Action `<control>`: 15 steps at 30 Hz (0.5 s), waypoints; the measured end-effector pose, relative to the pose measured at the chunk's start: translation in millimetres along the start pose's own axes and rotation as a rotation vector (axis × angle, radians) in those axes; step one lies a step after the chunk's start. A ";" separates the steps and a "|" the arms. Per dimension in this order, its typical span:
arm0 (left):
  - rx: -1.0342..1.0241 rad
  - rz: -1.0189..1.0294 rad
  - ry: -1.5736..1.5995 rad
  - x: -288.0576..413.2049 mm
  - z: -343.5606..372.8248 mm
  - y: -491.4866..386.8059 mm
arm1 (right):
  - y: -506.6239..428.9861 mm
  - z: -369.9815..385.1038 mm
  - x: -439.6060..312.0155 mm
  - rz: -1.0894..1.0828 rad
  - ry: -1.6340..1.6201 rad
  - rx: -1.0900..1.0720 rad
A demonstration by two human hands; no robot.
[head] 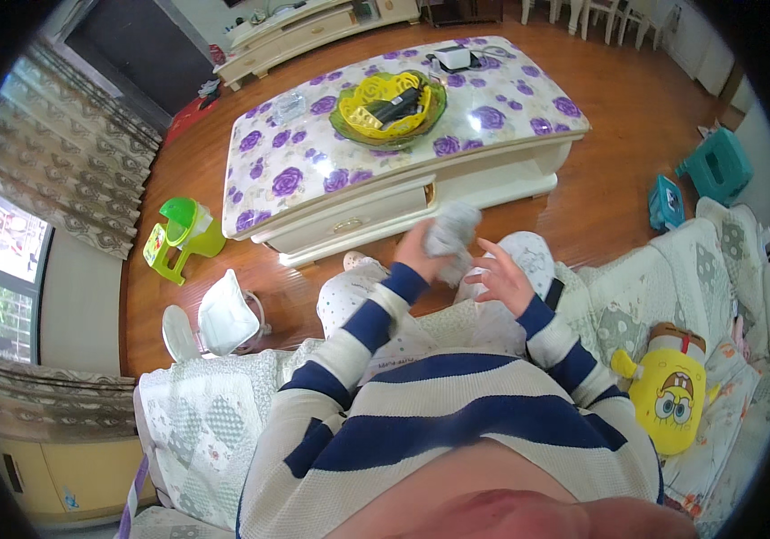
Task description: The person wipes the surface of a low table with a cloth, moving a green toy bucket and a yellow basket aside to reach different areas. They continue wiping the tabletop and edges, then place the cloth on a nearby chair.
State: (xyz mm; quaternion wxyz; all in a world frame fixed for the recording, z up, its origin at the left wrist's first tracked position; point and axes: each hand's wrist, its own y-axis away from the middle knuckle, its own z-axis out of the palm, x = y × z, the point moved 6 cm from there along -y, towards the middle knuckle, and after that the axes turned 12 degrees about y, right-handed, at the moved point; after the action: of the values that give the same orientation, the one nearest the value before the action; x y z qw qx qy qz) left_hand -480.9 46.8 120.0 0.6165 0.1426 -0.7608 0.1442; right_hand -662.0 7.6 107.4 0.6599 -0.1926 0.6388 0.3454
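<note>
A bundle of soft grey cloth [453,236], blurred and possibly rolled socks, sits above my lap. My left hand [418,250] is shut on it from the left side. Just to the right, my right hand [502,277] holds nothing, its fingers apart and pointing towards the bundle. No clear contact shows between those fingers and the cloth. Beyond the right hand is a white rounded item [531,255] with a grey drawing, near my right knee; its lower part is hidden. Under both hands are my legs in pale dotted trousers [351,286].
Ahead stands a coffee table [290,162] with a purple-rose cover, bearing a yellow plastic basket [351,108]. To the left are a white lined bin [226,316] and a lime-green plastic seat [199,232]. A yellow cartoon plush [661,418] lies on the quilted sofa [667,276].
</note>
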 end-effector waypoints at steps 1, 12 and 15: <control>-0.051 0.170 -0.152 12.0 12.6 2.9 | -14.1 11.6 3.4 0.034 -0.090 -0.046; -0.100 -0.137 0.686 -39.9 16.1 -62.8 | -127.3 -35.6 54.1 0.153 -0.532 0.173; 0.158 -0.445 1.047 -64.2 -11.6 -131.1 | -179.5 -94.4 46.7 0.138 -0.613 0.360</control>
State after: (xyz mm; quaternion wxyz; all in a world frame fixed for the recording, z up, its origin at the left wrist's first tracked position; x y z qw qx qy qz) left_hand -405.9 -66.4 65.1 0.9140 0.2545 -0.2927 0.1189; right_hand -605.6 -171.6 17.9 0.8193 0.0828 0.4735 0.3127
